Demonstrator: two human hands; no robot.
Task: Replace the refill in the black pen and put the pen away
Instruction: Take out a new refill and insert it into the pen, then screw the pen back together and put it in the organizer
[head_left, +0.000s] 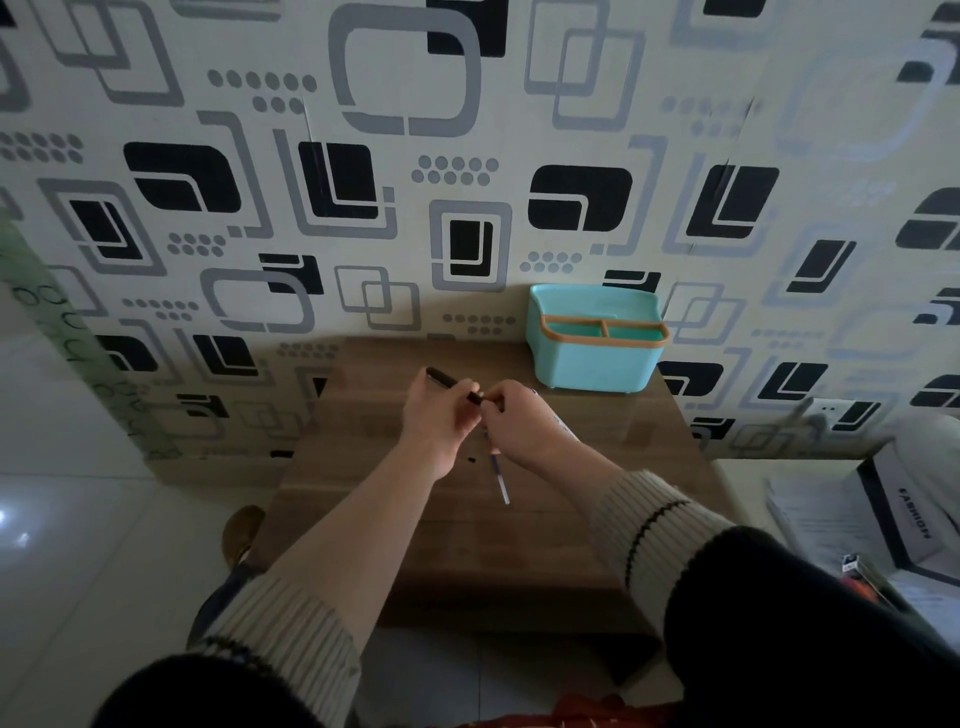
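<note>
1. Holding the black pen (453, 385) level above the wooden table (519, 540), the left hand (435, 415) has its fingers curled round the barrel. The back end sticks out up and to the left, and the near end points at the right hand (519, 421).
2. The right hand meets the pen's near end with its fingertips bunched there. They seem to pinch something at the tip, but the thing itself is hidden behind the fingers, so whether it is a refill or the tip piece cannot be told.
3. A thin refill (497, 470) lies on the table just below the hands, running down and to the right. A tiny dark piece (471, 459) sits beside it. Judging from this, the pen is open and reassembly is under way.
4. To do this step well, keep the barrel steady in the left hand and let only the right hand move. Line it up straight with the barrel's axis, so nothing bends or jams.
5. Work low over the table, so a dropped small part stays within reach.
6. Mind the small dark piece: it looks easy to knock off the edge with a sleeve.
7. The teal organiser (597, 358) stands at the far right corner against the wall, its compartments showing nothing inside; it is the likely place for the finished pen.
</note>
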